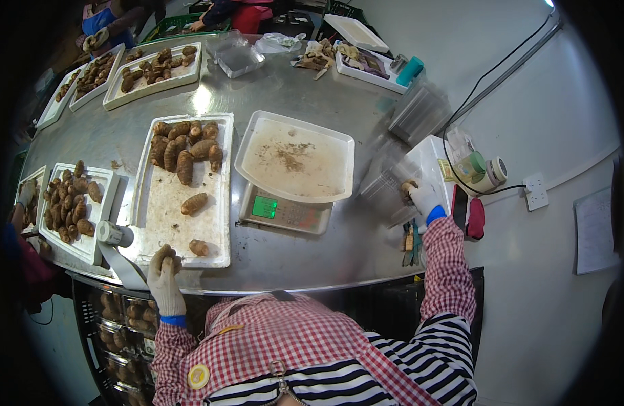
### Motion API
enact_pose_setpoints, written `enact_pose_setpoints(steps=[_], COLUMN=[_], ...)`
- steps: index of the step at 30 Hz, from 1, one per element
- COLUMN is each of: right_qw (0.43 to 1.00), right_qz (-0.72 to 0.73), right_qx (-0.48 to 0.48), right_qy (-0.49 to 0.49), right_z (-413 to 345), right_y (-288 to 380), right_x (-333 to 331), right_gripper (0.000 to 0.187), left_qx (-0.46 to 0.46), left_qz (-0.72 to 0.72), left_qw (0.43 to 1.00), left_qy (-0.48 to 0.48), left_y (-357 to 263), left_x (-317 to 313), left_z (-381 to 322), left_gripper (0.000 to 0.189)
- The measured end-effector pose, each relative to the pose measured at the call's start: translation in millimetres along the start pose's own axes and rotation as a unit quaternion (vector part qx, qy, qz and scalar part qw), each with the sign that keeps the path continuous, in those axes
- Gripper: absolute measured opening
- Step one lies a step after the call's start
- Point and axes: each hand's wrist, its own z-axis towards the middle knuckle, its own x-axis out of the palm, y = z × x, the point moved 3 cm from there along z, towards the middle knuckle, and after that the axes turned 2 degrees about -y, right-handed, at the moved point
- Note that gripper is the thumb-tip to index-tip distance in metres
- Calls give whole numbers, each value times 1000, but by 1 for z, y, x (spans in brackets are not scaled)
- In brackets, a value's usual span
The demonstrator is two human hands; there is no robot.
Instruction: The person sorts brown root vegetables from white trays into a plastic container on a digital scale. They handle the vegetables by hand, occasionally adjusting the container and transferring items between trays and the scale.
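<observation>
My left hand (164, 284), in a white glove with soiled fingertips, is at the near left corner of a white foam tray (159, 223). Whether its fingers grip anything is unclear. Several taro corms (185, 167) lie grouped at that tray's far end, with one corm (194, 203) mid-tray and another (198, 247) near its front. Out to the right, my gloved right hand (424, 199) grips a clear plastic container (385, 175), which is blurred. Between them stands a digital scale (286, 210) under a dirt-strewn white weighing pan (296, 157).
A label roll (111, 233) stands left of my tray, beside a taro-filled foam tray (106, 203). More trays (152, 96) stand far left. Clear containers (421, 111), a phone (459, 205) and a cable (456, 111) are at right. Other people's hands (96, 39) work beyond the table.
</observation>
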Motion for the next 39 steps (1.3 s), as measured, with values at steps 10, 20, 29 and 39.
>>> enact_pose_setpoints(steps=[10,20,29,39], right_qw=[876,882,841,925], right_qz=[12,-106,69,256], right_qx=[-367,-459,-537,-211], right_qy=[-314,-7,-11,188], right_z=[-102,-141,-212,-224], right_y=[220,307,377,349], right_x=[22,97,135,205], right_gripper=[16,43,63,45], left_qx=[-27,-71,108,-8], left_qz=[34,-29,485,-140], left_qw=[998,995,866,916], left_qy=[39,68,57,377], left_y=[3,-13,-42,-12], left_x=[4,9,118,84], left_z=[17,41,169,171], left_gripper=[32,34,73,45])
